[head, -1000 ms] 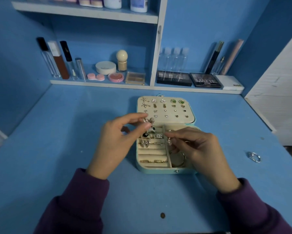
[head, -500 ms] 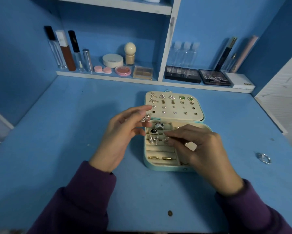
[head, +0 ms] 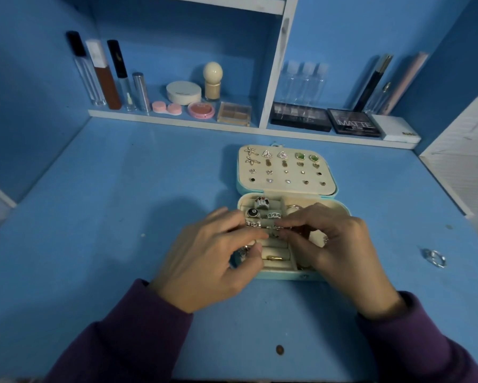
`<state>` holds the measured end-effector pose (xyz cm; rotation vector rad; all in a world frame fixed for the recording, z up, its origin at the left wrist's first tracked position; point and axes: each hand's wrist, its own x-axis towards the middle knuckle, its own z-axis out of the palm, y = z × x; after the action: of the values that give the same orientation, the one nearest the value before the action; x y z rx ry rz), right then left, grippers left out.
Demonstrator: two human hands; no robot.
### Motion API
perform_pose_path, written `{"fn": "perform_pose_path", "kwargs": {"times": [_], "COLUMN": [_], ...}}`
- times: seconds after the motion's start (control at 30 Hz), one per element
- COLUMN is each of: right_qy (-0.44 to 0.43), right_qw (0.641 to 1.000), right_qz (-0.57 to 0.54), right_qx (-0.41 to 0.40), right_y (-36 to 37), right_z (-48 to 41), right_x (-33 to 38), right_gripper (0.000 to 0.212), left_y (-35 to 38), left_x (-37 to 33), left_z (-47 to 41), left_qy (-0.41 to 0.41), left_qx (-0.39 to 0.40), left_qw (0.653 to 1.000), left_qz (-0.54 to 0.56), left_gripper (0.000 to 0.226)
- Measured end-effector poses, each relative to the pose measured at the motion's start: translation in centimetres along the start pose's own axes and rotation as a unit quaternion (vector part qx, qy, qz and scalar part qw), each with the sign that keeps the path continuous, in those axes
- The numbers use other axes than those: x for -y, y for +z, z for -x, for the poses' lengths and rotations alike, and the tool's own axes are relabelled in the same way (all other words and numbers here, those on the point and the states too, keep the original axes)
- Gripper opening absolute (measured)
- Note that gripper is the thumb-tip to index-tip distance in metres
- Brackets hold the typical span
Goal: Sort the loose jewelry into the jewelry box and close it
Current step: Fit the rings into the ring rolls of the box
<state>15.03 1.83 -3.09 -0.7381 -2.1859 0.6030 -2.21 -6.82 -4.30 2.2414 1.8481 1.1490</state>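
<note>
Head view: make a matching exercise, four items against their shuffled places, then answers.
1. green-stone stud earrings
2. black round-faced silver ring
3. loose silver ring
4. pink plastic contact-lens case

a. on the blue table, right of the light-blue jewelry box
b. on the white shelf
c. pinned in its open lid
d. in the box's cream ring rolls

Pairs: 1-c, 2-d, 3-a, 4-b

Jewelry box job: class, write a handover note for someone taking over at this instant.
Left hand: holds a silver piece at the front left of the jewelry box.
Right hand: pinches a small silver item over the ring rolls.
Done: box open, earrings on the lid, rings in the rolls.
To do: seat both pieces, fetch the loose ring on the table at right, close the box.
</note>
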Motion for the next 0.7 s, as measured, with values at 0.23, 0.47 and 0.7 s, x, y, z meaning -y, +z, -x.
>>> {"fn": "perform_pose_path", "kwargs": {"times": [0.23,0.47,0.7], "right_qy": [-0.016,-0.019,-0.039], "right_qw": [1.000,1.000,0.999], "right_qz": [0.002,-0.012,-0.001], "right_qx": [-0.001,0.006,0.003], "right_y": [-0.29,0.05,0.30], "right_z": [0.11,0.13,0.52], "right_x": [0.01,-0.32,-0.59], "right_gripper": [0.016,0.014,0.009], "left_y": [0.06,-0.06,-0.02], "left_x": [-0.25,-0.23,-0.10], "left_z": [-0.31,-0.38,-0.36], "left_qy": [0.012,0.020,0.033], "left_qx": [0.009,0.031,0.036], "left_qw": [0.999,0.999,0.998], "left_qz": [-0.029,-0.022,-0.025], "left_gripper": [0.028,0.026,0.027]}}
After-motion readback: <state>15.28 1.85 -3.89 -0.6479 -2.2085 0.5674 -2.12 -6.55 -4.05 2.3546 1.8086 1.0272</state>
